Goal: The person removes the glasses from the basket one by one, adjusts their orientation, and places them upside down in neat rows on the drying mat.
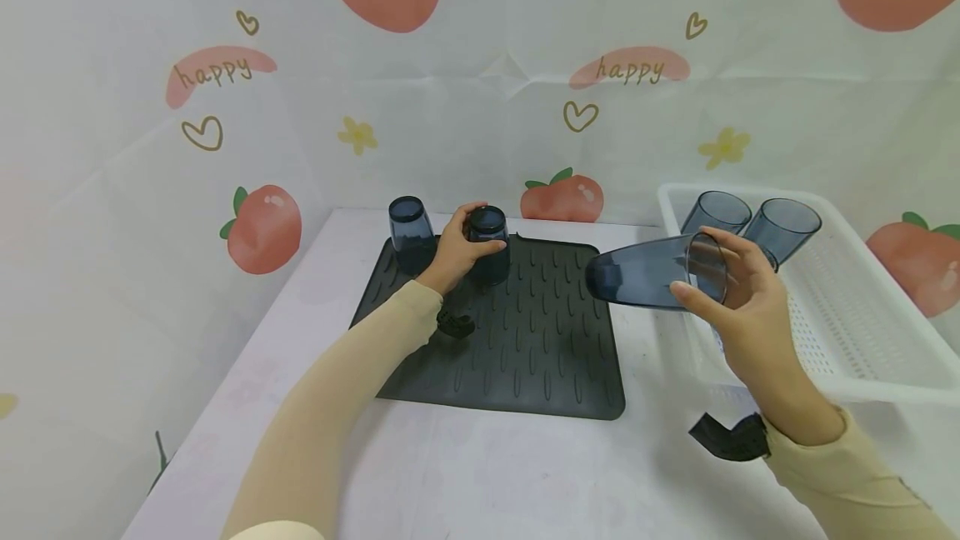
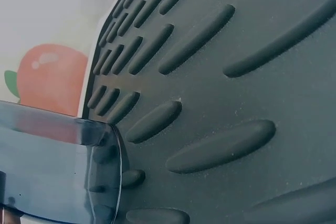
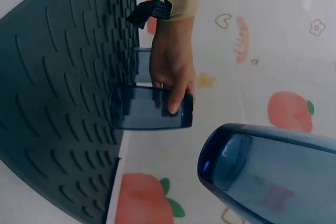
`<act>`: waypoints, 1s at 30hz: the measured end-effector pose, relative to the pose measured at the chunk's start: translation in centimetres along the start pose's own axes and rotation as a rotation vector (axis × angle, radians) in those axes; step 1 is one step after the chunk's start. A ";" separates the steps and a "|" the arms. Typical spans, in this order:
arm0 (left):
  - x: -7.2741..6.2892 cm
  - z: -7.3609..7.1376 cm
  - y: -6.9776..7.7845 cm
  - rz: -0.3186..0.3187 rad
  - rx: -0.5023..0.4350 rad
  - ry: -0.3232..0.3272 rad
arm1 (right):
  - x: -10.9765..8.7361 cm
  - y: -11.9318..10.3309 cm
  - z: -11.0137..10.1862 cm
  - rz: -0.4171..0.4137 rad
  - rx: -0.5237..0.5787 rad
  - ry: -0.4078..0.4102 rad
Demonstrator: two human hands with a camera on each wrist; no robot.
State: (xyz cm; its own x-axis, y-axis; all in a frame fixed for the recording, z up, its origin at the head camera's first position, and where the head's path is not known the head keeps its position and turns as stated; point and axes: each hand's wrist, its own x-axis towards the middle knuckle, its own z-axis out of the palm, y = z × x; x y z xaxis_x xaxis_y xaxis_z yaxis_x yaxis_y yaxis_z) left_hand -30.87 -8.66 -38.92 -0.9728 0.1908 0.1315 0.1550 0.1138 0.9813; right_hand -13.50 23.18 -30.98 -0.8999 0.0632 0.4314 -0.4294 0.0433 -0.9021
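Note:
On a dark ribbed drying mat (image 1: 540,340) my left hand (image 1: 447,257) grips a blue-tinted drinking glass (image 1: 492,271) that stands upside down, thumb on one side and fingers on the other. The right wrist view shows this glass (image 3: 144,109) with its rim at the mat. Another upside-down glass (image 1: 411,238) stands on the mat just left of that hand. My right hand (image 1: 757,323) holds a third drinking glass (image 1: 637,273) near its rim, in the air between mat and basket. It lies nearly level, its base pointing left toward the mat.
A white perforated plastic basket (image 1: 892,373) stands at the right, with two more blue glasses, one (image 1: 712,212) beside the other (image 1: 783,227), leaning at its far left corner. A patterned wall covering (image 1: 465,132) rises behind the white table (image 1: 525,473).

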 end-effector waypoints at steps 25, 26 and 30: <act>-0.9 -1.7 1.0 0.157 0.028 0.023 | -0.8 0.8 0.8 -0.002 -0.010 -0.047; -1.0 -1.8 1.2 0.175 0.025 0.022 | -0.9 0.9 0.8 -0.004 -0.004 -0.048; -1.9 -2.1 2.4 0.248 0.034 0.023 | -1.0 0.9 1.0 -0.001 -0.007 -0.053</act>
State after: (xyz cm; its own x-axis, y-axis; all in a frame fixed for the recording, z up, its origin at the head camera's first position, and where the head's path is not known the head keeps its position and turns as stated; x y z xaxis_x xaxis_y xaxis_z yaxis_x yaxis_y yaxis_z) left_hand -29.05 -10.81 -36.51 -0.9079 0.1951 0.3710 0.3945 0.0991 0.9135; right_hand -13.05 22.18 -32.21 -0.9022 0.0100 0.4311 -0.4302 0.0500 -0.9014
